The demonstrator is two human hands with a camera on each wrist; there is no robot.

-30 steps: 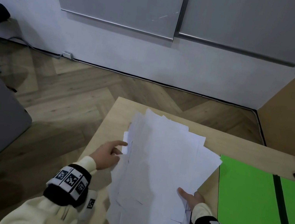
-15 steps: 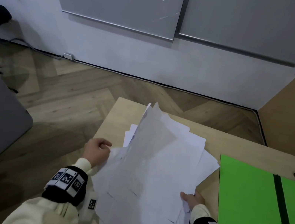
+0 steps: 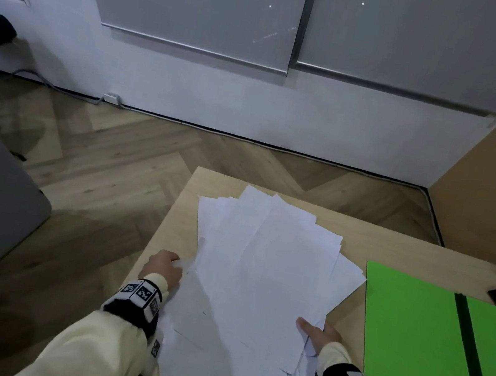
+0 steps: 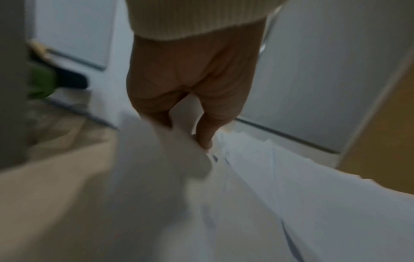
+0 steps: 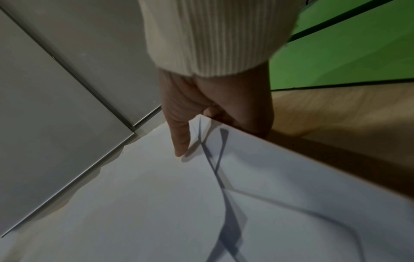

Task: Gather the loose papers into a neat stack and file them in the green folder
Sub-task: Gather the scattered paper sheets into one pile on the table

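With my left hand (image 3: 163, 267) pinching the fanned papers' (image 3: 261, 275) left edge on the table (image 3: 175, 225) and my right hand (image 3: 319, 334) gripping their near-right corner, I should square them before reaching the open green folder (image 3: 413, 330) beside them.

An office-like room: light wooden desk (image 3: 394, 245), herringbone wood floor (image 3: 133, 162), grey wall panels (image 3: 206, 0), green folder (image 3: 413, 330).

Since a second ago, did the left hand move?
Yes. The left hand has pulled back toward the person along the table edge, and its pointing finger has curled in; it now pinches the papers.
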